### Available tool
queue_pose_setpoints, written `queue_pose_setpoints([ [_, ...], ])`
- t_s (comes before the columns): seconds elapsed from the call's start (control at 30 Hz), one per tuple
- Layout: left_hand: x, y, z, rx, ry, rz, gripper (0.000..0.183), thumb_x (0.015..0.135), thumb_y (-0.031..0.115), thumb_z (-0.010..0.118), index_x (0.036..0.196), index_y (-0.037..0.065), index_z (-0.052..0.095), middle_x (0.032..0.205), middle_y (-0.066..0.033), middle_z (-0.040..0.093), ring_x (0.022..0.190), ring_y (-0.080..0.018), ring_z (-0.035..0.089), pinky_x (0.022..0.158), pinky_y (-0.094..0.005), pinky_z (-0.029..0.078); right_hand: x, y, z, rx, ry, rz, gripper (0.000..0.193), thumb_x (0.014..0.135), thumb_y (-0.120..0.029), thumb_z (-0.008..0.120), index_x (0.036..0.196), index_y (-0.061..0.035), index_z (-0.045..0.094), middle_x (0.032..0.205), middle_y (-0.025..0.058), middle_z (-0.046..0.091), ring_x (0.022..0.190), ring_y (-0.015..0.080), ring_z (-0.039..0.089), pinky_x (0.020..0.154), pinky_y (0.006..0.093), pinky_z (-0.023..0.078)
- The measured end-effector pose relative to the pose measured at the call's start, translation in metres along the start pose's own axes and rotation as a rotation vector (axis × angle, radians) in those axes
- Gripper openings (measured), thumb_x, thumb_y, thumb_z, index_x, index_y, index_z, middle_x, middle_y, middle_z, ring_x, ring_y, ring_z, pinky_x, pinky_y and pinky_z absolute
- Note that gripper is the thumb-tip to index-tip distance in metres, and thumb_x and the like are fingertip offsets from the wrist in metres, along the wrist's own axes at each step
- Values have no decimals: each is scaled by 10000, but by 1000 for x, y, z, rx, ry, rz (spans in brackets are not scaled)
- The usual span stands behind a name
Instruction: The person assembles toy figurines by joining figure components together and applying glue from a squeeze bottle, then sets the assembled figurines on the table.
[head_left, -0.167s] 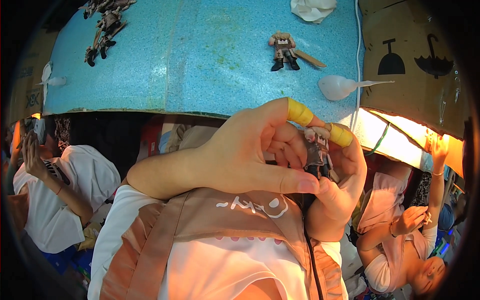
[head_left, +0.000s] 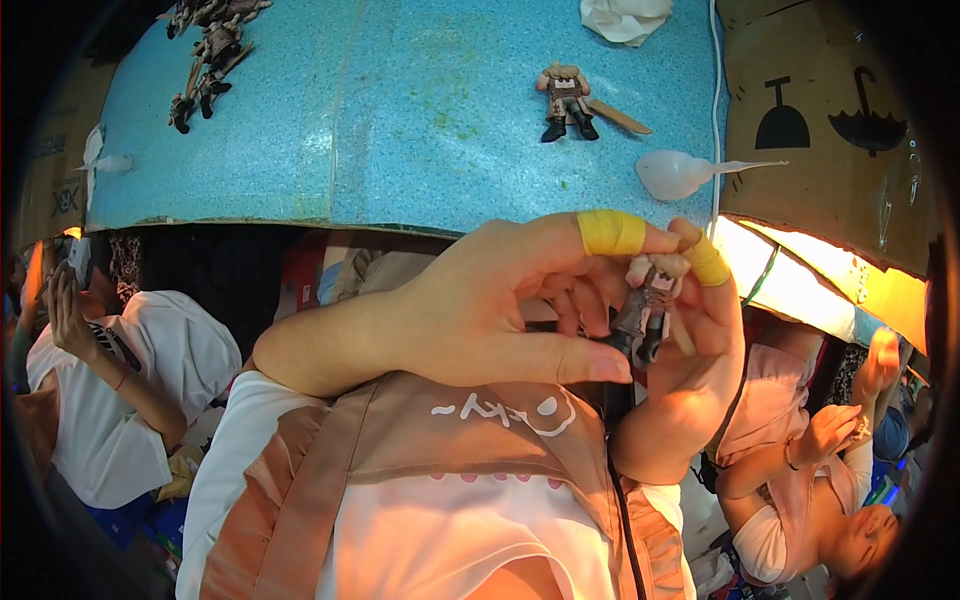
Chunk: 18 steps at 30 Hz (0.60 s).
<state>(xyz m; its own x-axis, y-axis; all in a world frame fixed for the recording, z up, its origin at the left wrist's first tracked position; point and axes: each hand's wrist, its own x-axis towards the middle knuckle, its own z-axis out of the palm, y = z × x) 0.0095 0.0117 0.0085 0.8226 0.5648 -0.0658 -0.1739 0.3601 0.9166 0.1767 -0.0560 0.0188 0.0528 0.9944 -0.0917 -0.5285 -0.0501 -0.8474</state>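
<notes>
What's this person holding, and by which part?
A small figurine, between the left hand and right hand: taped fingers at its head, the left thumb near its boots. Exact contacts are partly hidden.

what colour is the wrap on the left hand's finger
The wrap on the left hand is plain yellow, clearest in the head view.

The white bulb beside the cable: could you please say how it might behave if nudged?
The white bulb would probably roll or pivot, since its body looks rounded. It is likely light and squeezable, judging by its translucent, plastic-looking wall. Its thin spout may catch the white cable it crosses.
</notes>
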Motion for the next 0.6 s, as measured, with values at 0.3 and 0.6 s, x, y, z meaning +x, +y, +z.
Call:
queue_pose_setpoints([
  [0.3, -3, -12, 9, -428, 46, 59, 759, 787, 28, 578, 1412, 57, 147, 1240, -137, 459, 1109, -191, 476, 936, -321, 380, 7, 13, -7, -1209, 14, -687, 331, 586, 13, 677, 908, -26, 609, 945, 82, 623, 971, 324, 550, 828, 408, 436],
  [0.6, -2, -12, 2, -357, 113, 56, 645, 787, 96, 539, 1357, 48, 241, 1188, -140, 480, 1078, -198, 487, 922, -309, 383, 11, 15, -3, -1446, -93, -807, 394, 563, -112, 749, 934, -46, 631, 982, 86, 604, 1024, 336, 511, 846, 434, 399],
])
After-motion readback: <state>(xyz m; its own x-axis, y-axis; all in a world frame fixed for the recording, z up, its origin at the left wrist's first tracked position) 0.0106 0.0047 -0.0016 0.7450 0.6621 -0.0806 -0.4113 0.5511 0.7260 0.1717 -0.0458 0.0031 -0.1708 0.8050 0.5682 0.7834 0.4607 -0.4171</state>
